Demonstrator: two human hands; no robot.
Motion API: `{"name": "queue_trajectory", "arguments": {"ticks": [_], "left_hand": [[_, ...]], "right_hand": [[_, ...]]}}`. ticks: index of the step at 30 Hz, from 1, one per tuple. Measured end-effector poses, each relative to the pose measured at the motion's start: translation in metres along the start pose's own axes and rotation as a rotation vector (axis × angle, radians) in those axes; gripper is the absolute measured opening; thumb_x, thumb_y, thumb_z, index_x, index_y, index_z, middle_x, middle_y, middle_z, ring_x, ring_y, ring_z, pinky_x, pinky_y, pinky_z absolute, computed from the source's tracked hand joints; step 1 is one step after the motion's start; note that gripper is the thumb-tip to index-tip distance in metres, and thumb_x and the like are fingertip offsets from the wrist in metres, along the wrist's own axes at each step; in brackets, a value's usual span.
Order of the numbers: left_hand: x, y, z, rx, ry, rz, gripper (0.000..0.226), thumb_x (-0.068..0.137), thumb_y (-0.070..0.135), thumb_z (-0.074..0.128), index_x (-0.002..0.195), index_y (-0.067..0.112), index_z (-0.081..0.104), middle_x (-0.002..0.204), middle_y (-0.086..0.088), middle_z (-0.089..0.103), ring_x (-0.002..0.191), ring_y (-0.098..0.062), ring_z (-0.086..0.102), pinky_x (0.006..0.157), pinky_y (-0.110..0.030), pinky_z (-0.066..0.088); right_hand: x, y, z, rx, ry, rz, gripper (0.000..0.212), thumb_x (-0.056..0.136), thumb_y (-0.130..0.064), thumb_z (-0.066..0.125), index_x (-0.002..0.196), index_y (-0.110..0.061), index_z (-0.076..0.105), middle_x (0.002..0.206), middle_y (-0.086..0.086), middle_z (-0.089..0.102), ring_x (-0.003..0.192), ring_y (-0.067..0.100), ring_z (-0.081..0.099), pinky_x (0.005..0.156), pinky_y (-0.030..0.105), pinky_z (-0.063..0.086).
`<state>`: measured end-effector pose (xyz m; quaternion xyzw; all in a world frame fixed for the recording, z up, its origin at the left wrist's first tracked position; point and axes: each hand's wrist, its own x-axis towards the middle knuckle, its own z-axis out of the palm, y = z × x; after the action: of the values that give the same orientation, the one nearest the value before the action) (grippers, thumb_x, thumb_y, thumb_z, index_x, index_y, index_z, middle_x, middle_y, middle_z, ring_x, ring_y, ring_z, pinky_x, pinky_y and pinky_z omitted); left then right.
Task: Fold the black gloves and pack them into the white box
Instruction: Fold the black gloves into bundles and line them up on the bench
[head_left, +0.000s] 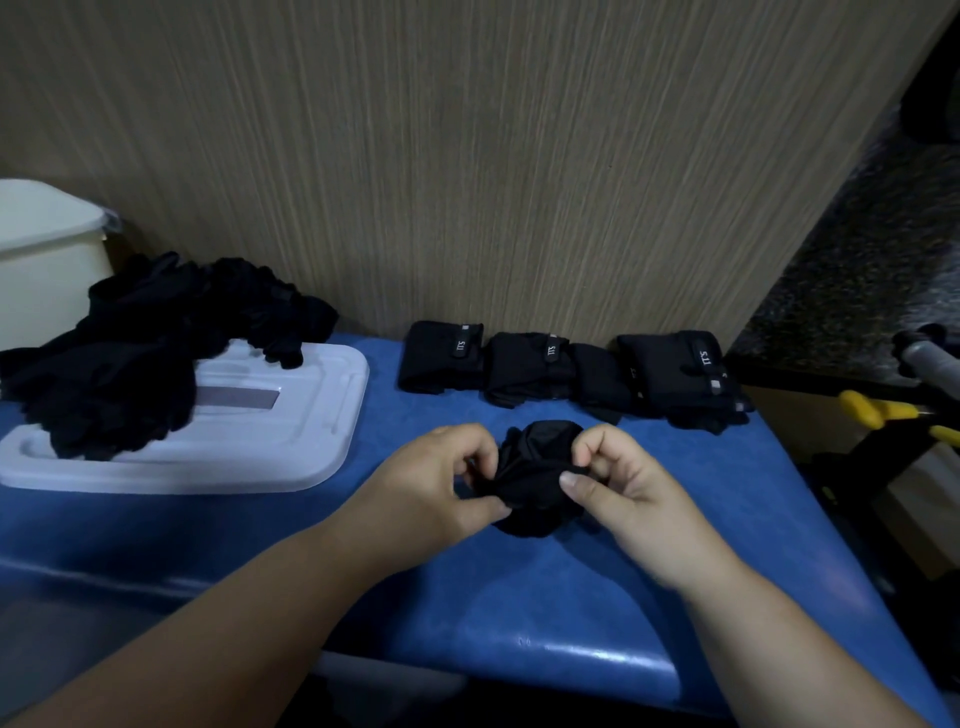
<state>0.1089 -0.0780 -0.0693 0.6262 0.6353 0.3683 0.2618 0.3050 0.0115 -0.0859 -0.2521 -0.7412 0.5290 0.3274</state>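
A bunched black glove (535, 483) lies on the blue table (519, 597) near its middle. My left hand (431, 483) pinches its left side and my right hand (618, 478) pinches its right side, thumbs on top. Behind it, a row of three folded black gloves (566, 371) sits against the wooden wall. A loose pile of black gloves (140, 348) rests on a white lid (291, 415) at the left. The white box (41, 260) stands at the far left, partly out of frame.
A wood-grain panel (467, 156) rises right behind the table. Past the table's right edge are a yellow-handled tool (883, 410) and a grey handle (930, 358) over a dark speckled floor.
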Motion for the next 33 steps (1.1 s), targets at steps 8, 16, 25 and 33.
{"name": "queue_trajectory", "arguments": {"ticks": [8, 16, 25, 33], "left_hand": [[0.001, 0.001, 0.003, -0.108, -0.013, -0.008, 0.020, 0.079, 0.020, 0.073, 0.085, 0.028, 0.056, 0.070, 0.000, 0.055, 0.058, -0.007, 0.043, 0.058, -0.023, 0.041], [0.003, -0.003, 0.000, 0.053, 0.140, -0.059, 0.019, 0.085, 0.027, 0.062, 0.076, 0.026, 0.045, 0.053, 0.016, 0.048, 0.050, -0.003, 0.041, 0.051, -0.019, 0.033], [0.000, 0.009, 0.000, -0.085, 0.155, -0.044, 0.029, 0.084, 0.031, 0.067, 0.083, 0.024, 0.039, 0.050, 0.007, 0.046, 0.048, -0.008, 0.038, 0.052, -0.025, 0.035], [-0.004, 0.015, -0.004, -0.303, -0.074, -0.068, 0.035, 0.079, 0.004, 0.063, 0.101, 0.021, 0.043, 0.093, -0.005, 0.070, 0.055, -0.010, 0.050, 0.063, -0.026, 0.042]], "right_hand": [[-0.001, 0.001, 0.005, -0.044, 0.025, 0.004, 0.015, 0.076, -0.042, 0.060, 0.076, -0.033, 0.048, 0.072, 0.003, 0.040, 0.068, 0.019, 0.035, 0.063, 0.035, 0.032], [-0.004, -0.003, 0.007, 0.102, -0.184, 0.030, 0.024, 0.072, -0.018, 0.070, 0.089, -0.023, 0.053, 0.081, -0.006, 0.048, 0.076, 0.009, 0.045, 0.070, 0.022, 0.041], [-0.001, -0.002, 0.013, 0.061, -0.048, 0.030, 0.022, 0.069, -0.008, 0.074, 0.082, -0.020, 0.060, 0.076, -0.002, 0.059, 0.075, 0.012, 0.054, 0.073, 0.024, 0.046], [0.004, -0.002, 0.013, 0.066, 0.214, 0.021, 0.018, 0.069, -0.016, 0.071, 0.072, -0.025, 0.055, 0.070, -0.002, 0.055, 0.070, 0.011, 0.048, 0.069, 0.028, 0.041]]}}
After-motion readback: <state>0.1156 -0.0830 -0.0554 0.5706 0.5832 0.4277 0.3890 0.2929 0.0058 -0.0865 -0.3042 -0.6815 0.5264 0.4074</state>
